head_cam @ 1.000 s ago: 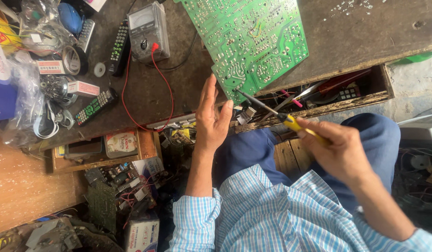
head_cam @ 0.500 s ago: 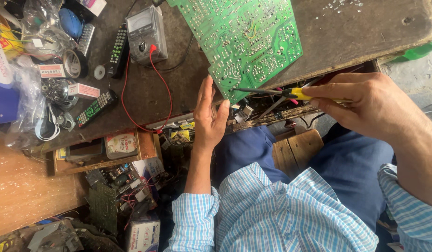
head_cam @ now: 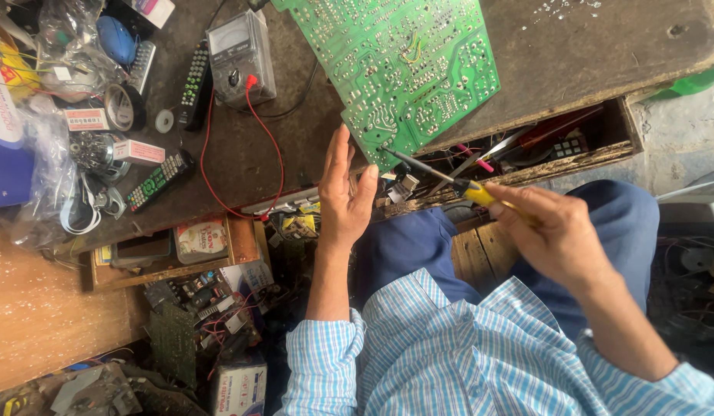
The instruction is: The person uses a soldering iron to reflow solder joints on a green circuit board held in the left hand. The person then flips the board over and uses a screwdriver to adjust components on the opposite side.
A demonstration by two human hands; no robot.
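A large green circuit board (head_cam: 403,69) lies solder side up on the dark wooden bench (head_cam: 588,54), its near corner jutting over the bench edge. My left hand (head_cam: 343,196) is flat with fingers apart, its fingertips touching the board's near edge. My right hand (head_cam: 553,231) grips a yellow-handled screwdriver (head_cam: 449,182); its metal tip touches the board's near corner. My blue trousers and striped shirt fill the lower part of the view.
A grey multimeter (head_cam: 240,58) with red lead (head_cam: 268,146) sits left of the board. Remote controls (head_cam: 160,179), tape rolls and plastic bags crowd the left. An open drawer (head_cam: 542,150) of tools lies under the bench; another open drawer (head_cam: 172,246) and scrap boards sit lower left.
My right hand dropped and drew back toward me, then brought the screwdriver tip onto the board's near corner. My left hand stayed at the board's edge.
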